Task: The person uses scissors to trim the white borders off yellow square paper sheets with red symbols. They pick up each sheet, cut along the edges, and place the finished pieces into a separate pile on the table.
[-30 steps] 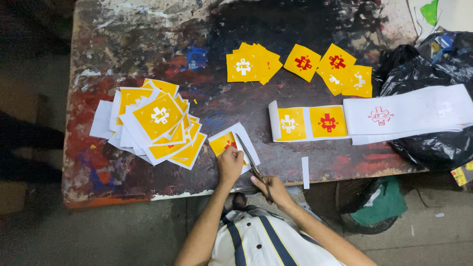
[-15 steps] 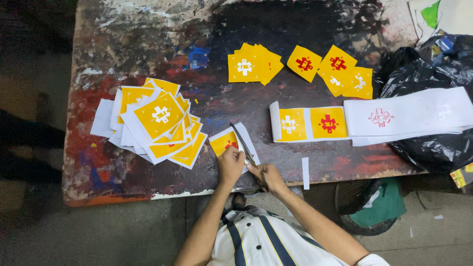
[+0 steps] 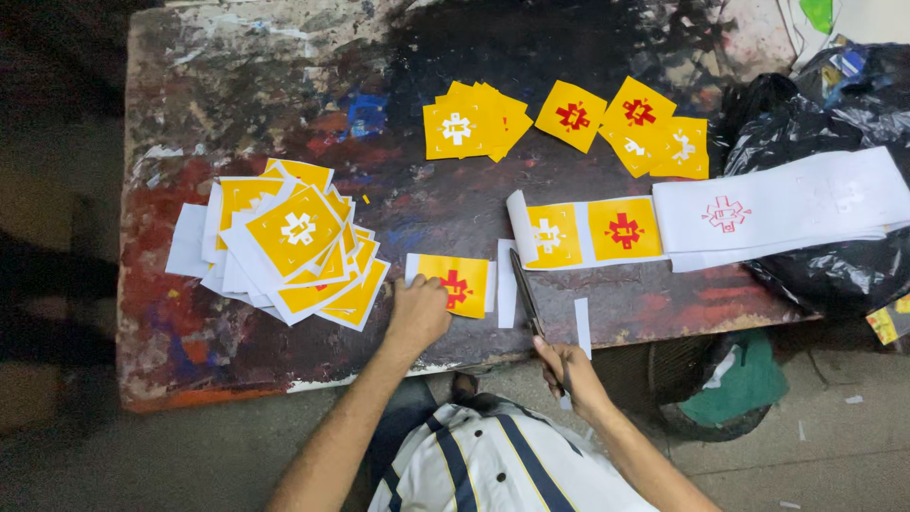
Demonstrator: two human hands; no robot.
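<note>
A yellow square sticker (image 3: 464, 281) with a red symbol lies near the front edge of the paint-stained table (image 3: 237, 95). My left hand (image 3: 417, 315) presses down on its left part with curled fingers. My right hand (image 3: 572, 377) is off the table's front edge and grips the handle of a long dark blade (image 3: 526, 292). The blade lies on the table just right of the sticker, pointing away from me. A narrow white offcut strip (image 3: 505, 284) sits between sticker and blade.
A fanned pile of yellow stickers (image 3: 294, 242) lies at the left, with more stickers (image 3: 474, 118) at the back. A long printed paper strip (image 3: 607, 232) runs right over a black plastic bag (image 3: 825, 275). Another white offcut (image 3: 582, 327) lies near the edge.
My right hand has drawn back toward me, off the table edge, with the blade. The sticker under my left hand now lies square and separate from the white strip.
</note>
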